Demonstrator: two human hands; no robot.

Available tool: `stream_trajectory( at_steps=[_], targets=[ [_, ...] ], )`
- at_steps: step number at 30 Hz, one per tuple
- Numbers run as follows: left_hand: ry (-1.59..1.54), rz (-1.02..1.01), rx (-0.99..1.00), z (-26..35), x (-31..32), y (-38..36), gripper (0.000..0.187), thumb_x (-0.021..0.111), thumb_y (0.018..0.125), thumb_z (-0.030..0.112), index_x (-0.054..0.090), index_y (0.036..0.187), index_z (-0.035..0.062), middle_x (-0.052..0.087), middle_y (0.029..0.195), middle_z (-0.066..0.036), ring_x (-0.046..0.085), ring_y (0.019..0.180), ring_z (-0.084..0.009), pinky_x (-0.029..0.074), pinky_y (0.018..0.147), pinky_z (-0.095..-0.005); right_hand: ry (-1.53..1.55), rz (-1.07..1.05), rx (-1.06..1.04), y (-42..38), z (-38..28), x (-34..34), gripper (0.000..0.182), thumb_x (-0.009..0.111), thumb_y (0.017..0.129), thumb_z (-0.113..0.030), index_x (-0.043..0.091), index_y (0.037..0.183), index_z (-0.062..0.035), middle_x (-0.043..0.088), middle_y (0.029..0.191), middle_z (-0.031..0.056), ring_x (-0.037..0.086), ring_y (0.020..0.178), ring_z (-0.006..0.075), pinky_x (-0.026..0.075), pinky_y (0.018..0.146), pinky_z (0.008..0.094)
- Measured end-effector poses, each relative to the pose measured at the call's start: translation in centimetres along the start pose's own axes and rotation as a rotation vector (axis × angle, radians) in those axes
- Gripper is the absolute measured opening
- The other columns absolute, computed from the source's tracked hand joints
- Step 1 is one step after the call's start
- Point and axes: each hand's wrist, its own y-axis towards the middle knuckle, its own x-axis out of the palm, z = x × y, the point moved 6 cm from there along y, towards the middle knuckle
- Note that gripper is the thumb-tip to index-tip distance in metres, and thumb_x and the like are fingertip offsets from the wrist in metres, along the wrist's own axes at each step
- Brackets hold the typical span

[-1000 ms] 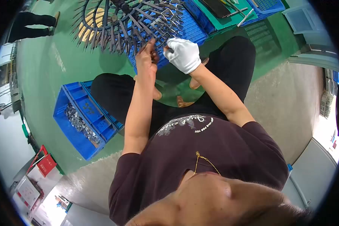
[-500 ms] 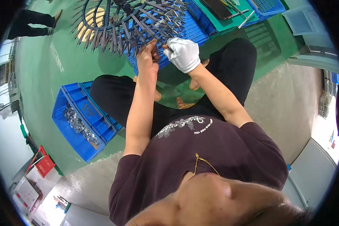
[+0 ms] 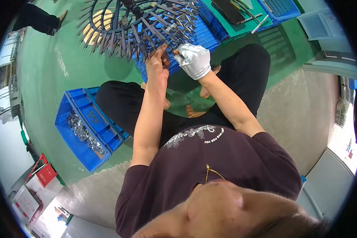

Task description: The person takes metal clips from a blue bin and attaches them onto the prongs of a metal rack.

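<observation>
A dark metal ring rack bristling with long spikes (image 3: 148,29) fills the top centre, partly over a blue plastic crate (image 3: 206,35). At its near edge are a seated person's bare left hand (image 3: 157,65) and white-gloved right hand (image 3: 195,61), close together, fingers curled in; whether they clamp anything cannot be told. Crowding the right side are a green board (image 3: 248,27) carrying a flat black object (image 3: 228,11) and slim tools (image 3: 239,5), then a blue mesh basket (image 3: 282,15). Black-trousered knees (image 3: 246,63) flank the forearms. Beside the left knee, a blue divided bin (image 3: 87,158) holds small silvery metal pieces (image 3: 83,131). Open green floor (image 3: 47,79) stretches left, towards another person's dark-clad leg (image 3: 37,20).
</observation>
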Motion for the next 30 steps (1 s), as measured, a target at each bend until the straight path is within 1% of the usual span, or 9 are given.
stream_trajectory(
  at_steps=[4,5,7,9,13,19,23,26,30],
  targets=[
    [0.001,0.031,-0.004,0.3,0.4,-0.6,0.011,0.071,0.082,0.004,0.07,0.092,0.0008,0.049,0.061,0.001,0.043,0.05,-0.01,0.03,0.044,-0.0253,-0.003,0.006,0.022,0.1,-0.2,-0.1,0.017,0.074,0.071,-0.019,0.06,0.064,-0.0118,0.061,0.064,0.0051,0.062,0.059,0.0234,0.046,0.054,0.0351],
    [-0.006,0.021,-0.004,0.3,0.5,-0.6,0.011,0.071,0.081,0.004,0.07,0.092,0.0007,0.049,0.062,0.001,0.043,0.05,-0.01,0.03,0.044,-0.0253,-0.019,0.005,0.029,0.3,-0.4,-0.2,0.017,0.072,0.073,-0.021,0.06,0.065,-0.0112,0.061,0.064,0.0056,0.062,0.059,0.0239,0.047,0.054,0.0354],
    [-0.029,-0.026,0.001,0.2,0.4,-0.5,0.011,0.071,0.081,0.004,0.07,0.092,0.0004,0.049,0.062,0.001,0.043,0.051,-0.0099,0.031,0.044,-0.0251,-0.073,-0.062,0.065,1.1,-0.7,-0.5,0.018,0.07,0.075,-0.023,0.06,0.067,-0.0108,0.061,0.065,0.0063,0.063,0.06,0.0246,0.047,0.054,0.0357],
    [-0.015,-0.004,0.0,0.0,0.0,-0.2,0.011,0.069,0.082,0.004,0.07,0.092,0.0002,0.049,0.062,0.001,0.043,0.051,-0.0096,0.031,0.044,-0.0249,-0.091,-0.133,0.097,1.1,-0.6,-0.3,0.019,0.068,0.077,-0.026,0.06,0.069,-0.0105,0.062,0.066,0.0075,0.063,0.062,0.0254,0.048,0.055,0.0368],
    [-0.022,-0.006,-0.008,0.1,0.3,-0.5,0.01,0.067,0.083,0.003,0.07,0.092,0.0002,0.05,0.062,0.001,0.043,0.051,-0.0094,0.031,0.044,-0.0241,-0.136,-0.197,0.123,1.5,-0.7,-0.1,0.018,0.069,0.076,-0.026,0.061,0.072,-0.0105,0.063,0.067,0.0074,0.064,0.063,0.0251,0.049,0.057,0.0375],
    [-0.015,0.036,-0.003,0.1,0.3,-0.4,0.01,0.068,0.082,0.003,0.07,0.092,-0.0001,0.049,0.062,0.001,0.043,0.05,-0.0099,0.03,0.043,-0.0242,-0.113,-0.198,0.127,1.4,-0.8,-0.2,0.017,0.069,0.076,-0.026,0.062,0.073,-0.0107,0.063,0.068,0.007,0.065,0.064,0.0246,0.05,0.057,0.0365],
    [-0.015,0.022,-0.011,0.2,0.4,-0.5,0.012,0.069,0.082,0.003,0.07,0.093,0.0001,0.049,0.063,0.001,0.043,0.051,-0.0095,0.03,0.042,-0.0242,-0.12,-0.203,0.103,1.5,-0.6,0.0,0.015,0.067,0.077,-0.025,0.062,0.074,-0.0105,0.064,0.068,0.0071,0.065,0.064,0.0246,0.05,0.057,0.0372],
    [0.008,0.037,-0.023,0.2,0.4,-0.7,0.013,0.071,0.082,0.004,0.068,0.094,0.001,0.05,0.064,0.002,0.043,0.051,-0.009,0.031,0.042,-0.0241,-0.13,-0.208,0.102,1.5,-0.6,0.1,0.015,0.067,0.077,-0.024,0.062,0.074,-0.0108,0.063,0.068,0.0069,0.065,0.063,0.0247,0.05,0.057,0.0372],
    [-0.019,0.031,-0.049,0.0,0.5,-1.2,0.016,0.072,0.085,0.013,0.066,0.095,0.0028,0.049,0.064,0.002,0.043,0.052,-0.0088,0.033,0.043,-0.0227,-0.102,-0.204,0.107,1.5,-0.6,0.0,0.014,0.067,0.077,-0.025,0.063,0.075,-0.0117,0.064,0.069,0.0069,0.065,0.064,0.025,0.05,0.057,0.0373]
  ],
)
